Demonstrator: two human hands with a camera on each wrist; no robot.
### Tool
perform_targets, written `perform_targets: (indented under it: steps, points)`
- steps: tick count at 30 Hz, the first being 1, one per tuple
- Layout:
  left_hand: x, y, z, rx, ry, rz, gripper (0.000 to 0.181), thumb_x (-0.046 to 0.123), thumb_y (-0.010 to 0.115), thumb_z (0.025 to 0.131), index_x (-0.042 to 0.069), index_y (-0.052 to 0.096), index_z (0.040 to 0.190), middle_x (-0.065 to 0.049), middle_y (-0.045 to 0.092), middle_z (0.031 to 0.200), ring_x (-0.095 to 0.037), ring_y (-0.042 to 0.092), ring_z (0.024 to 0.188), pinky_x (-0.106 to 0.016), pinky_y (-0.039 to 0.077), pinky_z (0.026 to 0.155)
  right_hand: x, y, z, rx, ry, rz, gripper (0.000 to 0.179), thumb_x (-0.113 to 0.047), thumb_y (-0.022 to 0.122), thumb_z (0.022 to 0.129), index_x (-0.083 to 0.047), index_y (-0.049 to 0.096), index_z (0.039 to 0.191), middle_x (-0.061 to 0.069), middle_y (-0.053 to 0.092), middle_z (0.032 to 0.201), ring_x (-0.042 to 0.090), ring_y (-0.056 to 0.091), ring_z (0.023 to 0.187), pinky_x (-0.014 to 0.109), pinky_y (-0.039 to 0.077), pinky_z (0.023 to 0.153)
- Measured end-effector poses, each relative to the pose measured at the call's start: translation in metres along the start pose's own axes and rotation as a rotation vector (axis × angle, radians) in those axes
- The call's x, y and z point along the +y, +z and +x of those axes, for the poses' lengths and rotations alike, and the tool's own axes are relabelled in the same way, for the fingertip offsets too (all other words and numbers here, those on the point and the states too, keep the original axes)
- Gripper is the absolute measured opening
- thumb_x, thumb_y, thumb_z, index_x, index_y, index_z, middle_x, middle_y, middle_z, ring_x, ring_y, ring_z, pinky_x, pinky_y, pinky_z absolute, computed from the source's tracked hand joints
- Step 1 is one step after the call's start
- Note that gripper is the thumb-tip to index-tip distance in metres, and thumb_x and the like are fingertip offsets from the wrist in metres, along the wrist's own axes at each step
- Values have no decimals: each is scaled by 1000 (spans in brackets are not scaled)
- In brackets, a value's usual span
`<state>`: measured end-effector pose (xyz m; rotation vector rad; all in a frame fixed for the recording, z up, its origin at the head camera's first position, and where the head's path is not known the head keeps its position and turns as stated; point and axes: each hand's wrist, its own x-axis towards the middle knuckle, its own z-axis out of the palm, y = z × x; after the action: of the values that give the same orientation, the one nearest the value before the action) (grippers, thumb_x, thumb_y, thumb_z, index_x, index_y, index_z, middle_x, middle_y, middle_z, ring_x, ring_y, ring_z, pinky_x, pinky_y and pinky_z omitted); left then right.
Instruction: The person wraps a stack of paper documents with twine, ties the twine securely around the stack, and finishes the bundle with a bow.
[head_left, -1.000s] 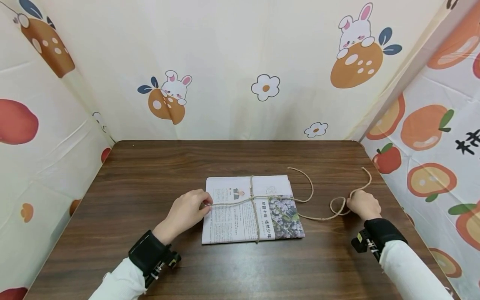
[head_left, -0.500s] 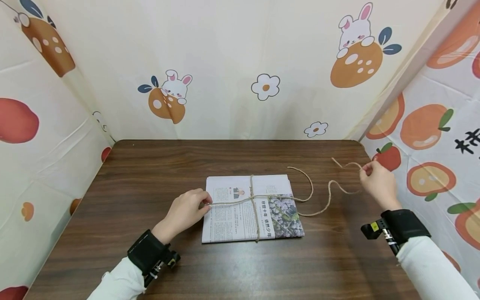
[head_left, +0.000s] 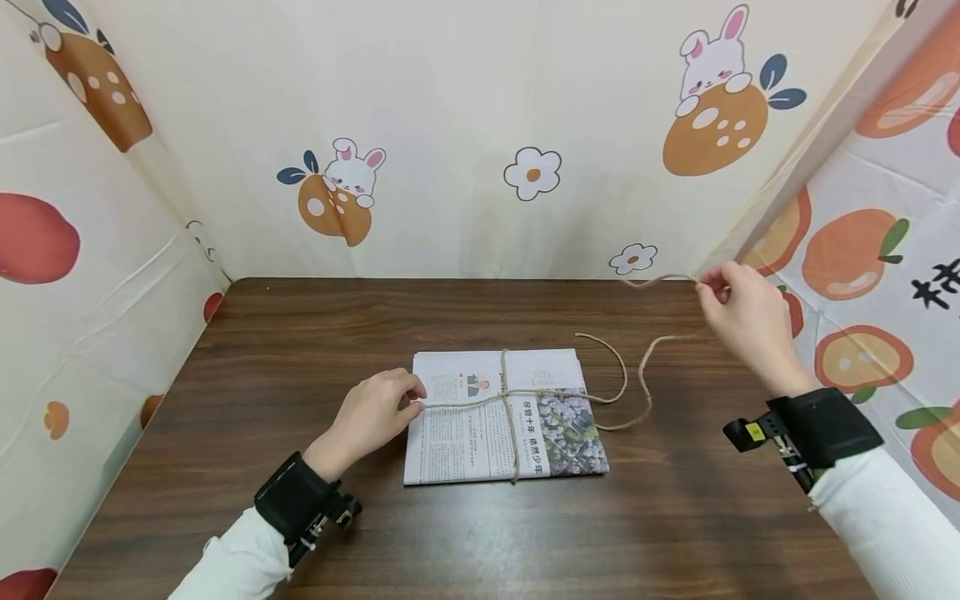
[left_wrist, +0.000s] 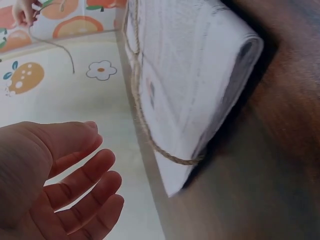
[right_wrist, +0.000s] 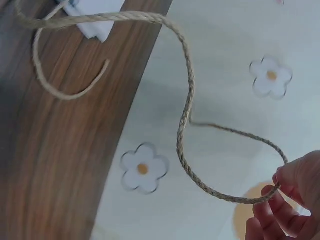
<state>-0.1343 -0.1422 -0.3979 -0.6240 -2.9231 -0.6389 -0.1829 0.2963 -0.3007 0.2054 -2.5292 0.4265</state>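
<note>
A folded stack of newspaper (head_left: 465,446) lies on the table, with jute twine (head_left: 512,433) crossed around it both ways. One loose twine end (head_left: 625,375) curls on the wood beyond the stack's right side. The other tail rises to my right hand (head_left: 753,325), whose thumb and fingers pinch it above the table's far right corner. Past the pinch, the tail's free end (right_wrist: 235,131) hangs loose. My left hand (head_left: 378,412) hovers by the stack's left edge. In the left wrist view its fingers (left_wrist: 95,175) are loosely bent, apart from the twine and holding nothing.
The brown wood-grain table (head_left: 315,333) meets a cream curtain (head_left: 450,100) printed with rabbits and flowers at its far edge. Fruit-printed cloth (head_left: 862,350) hangs along the right side, and more cloth (head_left: 90,333) hangs on the left.
My right hand has lifted the twine tail up and away toward the far right corner. The left hand has loosened from the twine at the stack's left edge. The newspaper stays in place.
</note>
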Motion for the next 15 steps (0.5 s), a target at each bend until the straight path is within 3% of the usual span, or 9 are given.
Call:
perform_targets:
  steps: [8, 15]
  points:
    - [11, -9, 13, 41, 37, 5, 7, 17, 70, 80, 15, 67, 85, 1, 62, 81, -10, 51, 67, -24, 42, 56, -43, 6, 11, -27, -214, 33, 5, -6, 60, 83, -4, 60, 88, 10, 56, 79, 22, 52, 70, 37, 38, 59]
    - [28, -13, 36, 100, 73, -15, 12, 19, 68, 82, 13, 67, 93, -1, 63, 88, -13, 57, 78, -28, 47, 63, -70, 19, 15, -52, -422, 103, 8, -3, 63, 80, -6, 60, 86, 6, 53, 78, 17, 52, 68, 33, 42, 58]
